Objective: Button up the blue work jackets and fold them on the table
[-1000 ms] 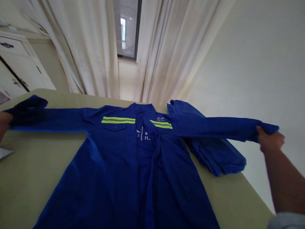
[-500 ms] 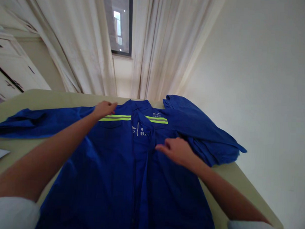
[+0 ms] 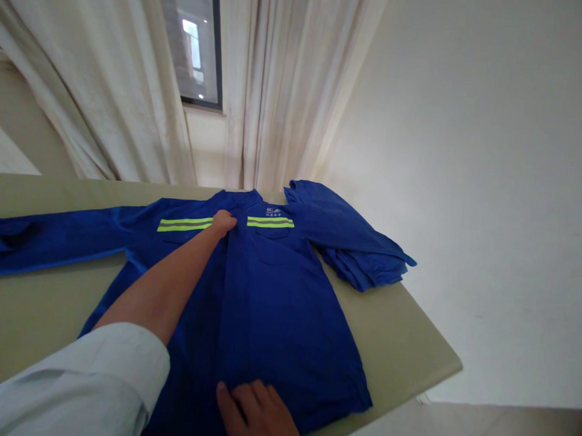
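Observation:
A blue long-sleeved work jacket with yellow-and-grey reflective stripes lies front up, its collar at the far side. My left hand reaches across it, closed on the front edge just below the collar. Near the lower part of the front, my right hand rests on the cloth, thumb apart from the other fingers. The two front panels meet along the middle. One sleeve stretches out to the left; the right-hand sleeve lies across a blue cloth bundle.
The jacket lies on a pale green table, whose right corner and edge are in view. Behind stand cream curtains and a dark-framed window. A white wall rises on the right, above a tiled floor.
The right-hand front panel has come over, covering the inner lining and its white print. My left hand has moved right to the front edge; my right hand has come down toward the hem.

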The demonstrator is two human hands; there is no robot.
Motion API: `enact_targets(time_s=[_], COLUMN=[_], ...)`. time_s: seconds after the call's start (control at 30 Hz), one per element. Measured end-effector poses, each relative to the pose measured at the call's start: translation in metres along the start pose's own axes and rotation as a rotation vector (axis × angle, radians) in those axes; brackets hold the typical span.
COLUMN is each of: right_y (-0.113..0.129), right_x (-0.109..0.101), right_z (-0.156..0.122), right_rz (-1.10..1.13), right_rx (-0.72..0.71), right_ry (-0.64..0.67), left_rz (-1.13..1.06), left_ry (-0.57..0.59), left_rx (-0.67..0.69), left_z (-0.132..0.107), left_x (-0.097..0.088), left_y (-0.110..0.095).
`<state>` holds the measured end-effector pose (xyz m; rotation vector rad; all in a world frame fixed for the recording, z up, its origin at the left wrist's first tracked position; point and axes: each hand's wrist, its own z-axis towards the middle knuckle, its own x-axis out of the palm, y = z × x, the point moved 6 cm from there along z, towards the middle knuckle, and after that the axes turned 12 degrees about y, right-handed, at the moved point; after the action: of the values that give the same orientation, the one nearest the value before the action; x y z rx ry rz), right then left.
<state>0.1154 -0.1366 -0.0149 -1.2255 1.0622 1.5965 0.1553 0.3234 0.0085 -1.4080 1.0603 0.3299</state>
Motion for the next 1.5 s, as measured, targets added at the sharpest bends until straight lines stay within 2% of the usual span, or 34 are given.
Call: enact_targets(time_s=[0.07,0.17,0.3,0.4,0.53,0.7,0.77,0.83,0.93,1.0,1.07,1.13,1.2,1.23,1.33,1.5], right_y=[0.008,0.011,0.012,0.017,0.016,0.016,0.016,0.015,0.002,-0.008,-0.014,-0.013,-0.01,-0.009,-0.007,-0.011], right_x=[0.005,-0.003,-0.02,-0.029,-0.036,-0.031,-0.029,-0.03,-0.035,-0.038,-0.04,-0.041,-0.04,-0.04,-0.039,-0.045], right_z=[-0.011,-0.026,-0.041,-0.047,-0.053,-0.052,-0.048,-0.044,-0.042,-0.044,-0.048,-0.05,-0.054,-0.055,-0.058,-0.056], right_rz=[0.055,0.158,0.133,0.106,0.204,0.209,0.206,0.227,0.385,0.532,0.617,0.632,0.628,0.624,0.569,0.511], right_rx=[-0.046,-0.108,-0.076,-0.061,0.022,0.083,0.074,0.079,0.177,0.256,0.27,0.216,0.159,0.137,0.056,-0.032], right_ry=[-0.022,-0.014,0.046,0.112,0.151,0.178,0.174,0.147,0.057,-0.017,-0.068,-0.074,-0.051,-0.037,0.007,-0.028], left_rz=[0.015,0.038,0.068,0.116,0.215,0.32,0.369,0.393,0.342,0.293,0.266,0.297,0.328,0.336,0.351,0.374], left_ry=[-0.04,-0.08,-0.086,-0.101,-0.09,0.02,0.042,0.022,-0.067,-0.026,0.099,0.191,0.18,0.132,0.007,0.039], left_rx=[-0.015,0.011,0.05,0.1,0.157,0.152,0.184,0.236,0.308,0.395,0.491,0.551,0.58,0.57,0.551,0.616], left_z=[-0.008,-0.022,-0.038,-0.05,-0.081,-0.149,-0.175,-0.197,-0.239,-0.282,-0.339,-0.397,-0.445,-0.461,-0.488,-0.489], left_x=[0.0,0.004,0.008,0.004,0.002,0.029,0.038,0.036,0.022,0.02,0.03,0.044,0.055,0.058,0.063,0.069], left_y=[0.007,0.01,0.006,-0.004,-0.009,0.022,0.027,0.021,-0.002,-0.015,-0.018,-0.008,0.011,0.022,0.046,0.047])
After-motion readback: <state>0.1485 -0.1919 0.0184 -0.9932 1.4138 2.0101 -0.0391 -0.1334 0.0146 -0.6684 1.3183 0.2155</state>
